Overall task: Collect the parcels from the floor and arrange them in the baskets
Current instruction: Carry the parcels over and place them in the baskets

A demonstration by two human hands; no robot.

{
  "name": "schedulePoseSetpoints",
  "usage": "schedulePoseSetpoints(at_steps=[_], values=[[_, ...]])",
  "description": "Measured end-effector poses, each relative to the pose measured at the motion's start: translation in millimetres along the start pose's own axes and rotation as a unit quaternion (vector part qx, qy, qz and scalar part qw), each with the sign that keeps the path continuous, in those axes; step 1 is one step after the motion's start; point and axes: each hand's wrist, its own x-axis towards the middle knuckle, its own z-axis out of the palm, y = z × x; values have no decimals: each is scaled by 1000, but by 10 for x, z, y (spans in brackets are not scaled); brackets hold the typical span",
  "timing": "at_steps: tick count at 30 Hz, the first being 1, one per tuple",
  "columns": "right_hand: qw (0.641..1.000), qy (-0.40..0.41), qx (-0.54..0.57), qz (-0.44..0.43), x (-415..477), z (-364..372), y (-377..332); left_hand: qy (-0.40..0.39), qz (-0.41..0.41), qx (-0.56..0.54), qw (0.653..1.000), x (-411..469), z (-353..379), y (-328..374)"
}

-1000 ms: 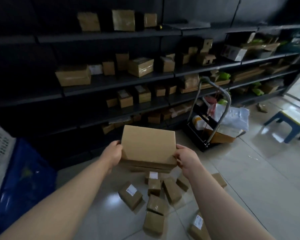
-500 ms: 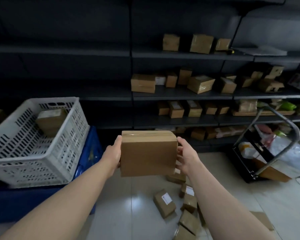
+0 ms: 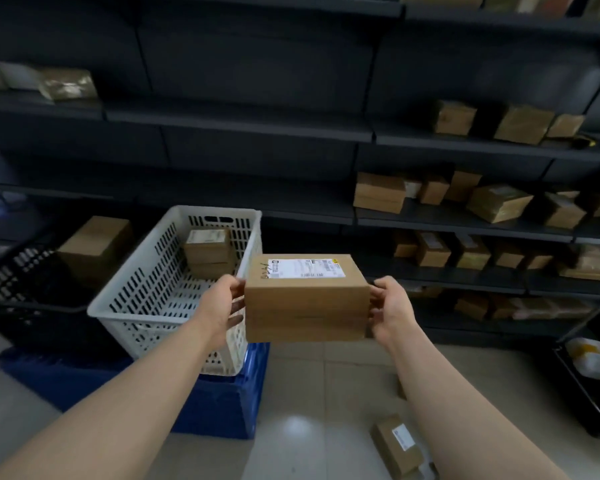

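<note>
The labelled cardboard parcel (image 3: 307, 299) is in the air with its long axis running left to right. The left hand (image 3: 222, 303) and right hand (image 3: 390, 310) each clasp one short end as the grip. The white basket (image 3: 142, 285) lies to the left and slightly beyond, nearer the left hand. A smaller parcel (image 3: 208, 252) sits at its far end.

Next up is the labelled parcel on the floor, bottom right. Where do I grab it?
Come from above and grip the floor parcel across its two long sides, near mid-length. It lies flat, label up, and is long and narrow, so the short span likely suits one hand.
</note>
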Motion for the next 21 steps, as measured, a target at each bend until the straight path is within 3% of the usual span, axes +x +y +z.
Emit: schedulePoseSetpoints(at_steps=[10,21], values=[[994,-63,-86,0,249,1007,210,35,21,-14,999,510,-640,210],[978,-153,-144,-7,1048,2389,75,152,41,-37,987,1290,-1161,722]])
